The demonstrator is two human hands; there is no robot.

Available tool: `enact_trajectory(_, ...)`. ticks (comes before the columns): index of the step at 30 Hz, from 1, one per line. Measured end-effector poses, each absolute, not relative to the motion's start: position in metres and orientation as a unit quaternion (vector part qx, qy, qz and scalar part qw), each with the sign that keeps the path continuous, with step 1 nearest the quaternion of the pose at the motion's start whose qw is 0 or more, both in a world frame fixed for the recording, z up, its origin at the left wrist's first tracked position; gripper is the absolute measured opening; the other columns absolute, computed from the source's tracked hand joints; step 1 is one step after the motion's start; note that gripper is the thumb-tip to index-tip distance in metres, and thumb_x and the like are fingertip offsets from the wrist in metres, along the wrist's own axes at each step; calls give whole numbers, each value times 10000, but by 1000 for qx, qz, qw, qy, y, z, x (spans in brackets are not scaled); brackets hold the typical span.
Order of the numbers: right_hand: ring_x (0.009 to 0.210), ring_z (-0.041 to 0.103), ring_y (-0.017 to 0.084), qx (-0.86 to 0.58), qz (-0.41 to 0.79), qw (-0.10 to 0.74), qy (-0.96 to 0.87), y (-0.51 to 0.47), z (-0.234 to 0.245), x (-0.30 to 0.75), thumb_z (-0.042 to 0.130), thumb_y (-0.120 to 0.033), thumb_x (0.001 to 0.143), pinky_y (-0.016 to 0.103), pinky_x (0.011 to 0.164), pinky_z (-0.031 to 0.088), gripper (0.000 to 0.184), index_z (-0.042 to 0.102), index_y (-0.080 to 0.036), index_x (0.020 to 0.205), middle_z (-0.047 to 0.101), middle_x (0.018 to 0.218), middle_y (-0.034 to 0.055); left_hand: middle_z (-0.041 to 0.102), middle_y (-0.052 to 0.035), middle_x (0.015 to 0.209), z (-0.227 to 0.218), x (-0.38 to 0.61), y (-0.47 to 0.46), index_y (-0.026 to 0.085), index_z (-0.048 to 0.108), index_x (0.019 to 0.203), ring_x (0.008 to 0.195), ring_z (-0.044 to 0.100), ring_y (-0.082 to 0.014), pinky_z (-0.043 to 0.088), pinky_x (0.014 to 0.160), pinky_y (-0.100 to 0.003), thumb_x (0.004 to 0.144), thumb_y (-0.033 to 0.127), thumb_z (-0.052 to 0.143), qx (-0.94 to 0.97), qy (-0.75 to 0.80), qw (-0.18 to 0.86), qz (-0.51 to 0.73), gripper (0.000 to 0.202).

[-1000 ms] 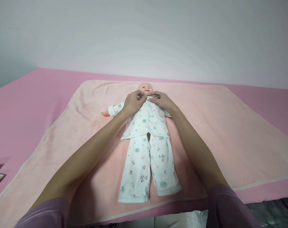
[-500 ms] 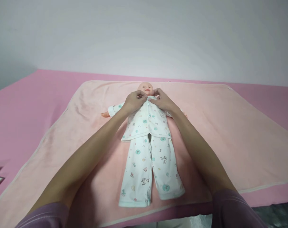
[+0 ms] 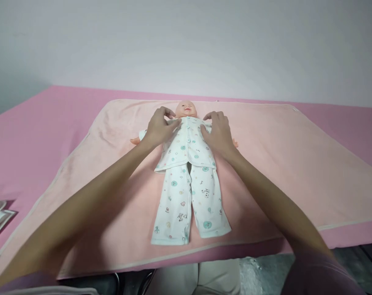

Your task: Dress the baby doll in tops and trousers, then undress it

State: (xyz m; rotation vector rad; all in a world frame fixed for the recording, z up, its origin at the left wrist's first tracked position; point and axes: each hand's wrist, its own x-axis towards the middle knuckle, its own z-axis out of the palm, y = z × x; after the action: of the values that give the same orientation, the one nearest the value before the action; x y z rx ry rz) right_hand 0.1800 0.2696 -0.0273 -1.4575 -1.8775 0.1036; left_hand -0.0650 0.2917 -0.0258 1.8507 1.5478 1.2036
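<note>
A baby doll point(image 3: 186, 109) lies on its back, head toward the wall. It wears a white printed jacket point(image 3: 190, 149) with several buttons down the front, and matching trousers point(image 3: 173, 205). At the jacket's left shoulder side, my left hand point(image 3: 161, 126) is open, thumb and fingers apart, close to the cloth by the collar. My right hand point(image 3: 218, 132) is open over the opposite shoulder, fingers spread and curved. Whether either hand touches the fabric I cannot tell. Both doll hands stick out past the sleeves, which my hands partly hide.
Beneath the doll a pale pink blanket point(image 3: 280, 164) covers much of a pink table point(image 3: 26, 139). White flat items point(image 3: 0, 217) lie at the left edge. A pale wall point(image 3: 186, 49) stands behind. My lap point(image 3: 192, 278) shows below the table's front edge.
Both hands have moved apart from the collar's middle, out to the shoulders, and their fingers have opened. The collar button now shows. The view has tilted slightly downward.
</note>
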Motion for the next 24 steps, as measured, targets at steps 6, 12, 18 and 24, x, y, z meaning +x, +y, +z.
enact_trajectory(6, 1128, 707, 356, -544, 78, 240, -800, 121, -40, 241, 584, -406, 1095, 487, 915, 576, 222, 675, -267, 1242, 757, 1230, 137, 755, -101, 1259, -39, -128, 153, 315, 655, 1201, 1036, 702, -322, 566, 878, -481, 990, 592, 666, 788, 527, 178, 263, 349)
enact_trajectory(12, 1043, 690, 352, -605, 34, 170, -777, 123, -60, 223, 531, -284, 1091, 424, 784, 493, 204, 690, -196, 1184, 772, 1127, 165, 742, -159, 1233, -70, -108, 148, 249, 652, 1095, 1198, 664, -410, 541, 981, -539, 978, 493, 601, 776, 583, 87, 226, 275)
enact_trajectory(18, 841, 651, 268, -617, 74, 206, -756, 104, -59, 230, 466, -412, 1157, 378, 716, 397, 349, 608, -235, 892, 731, 922, 99, 752, -121, 1163, -62, -112, 114, 256, 707, 1037, 1059, 691, -349, 534, 926, -478, 1036, 516, 555, 744, 607, 88, 267, 302)
enact_trajectory(24, 1125, 714, 339, -617, 285, 247, -690, 67, -70, 207, 655, -762, 1030, 466, 989, 572, 536, 676, -229, 976, 790, 1165, 153, 790, -157, 1022, -66, -78, 76, 225, 695, 887, 1047, 737, -405, 570, 989, -559, 989, 757, 601, 729, 590, 259, 232, 549)
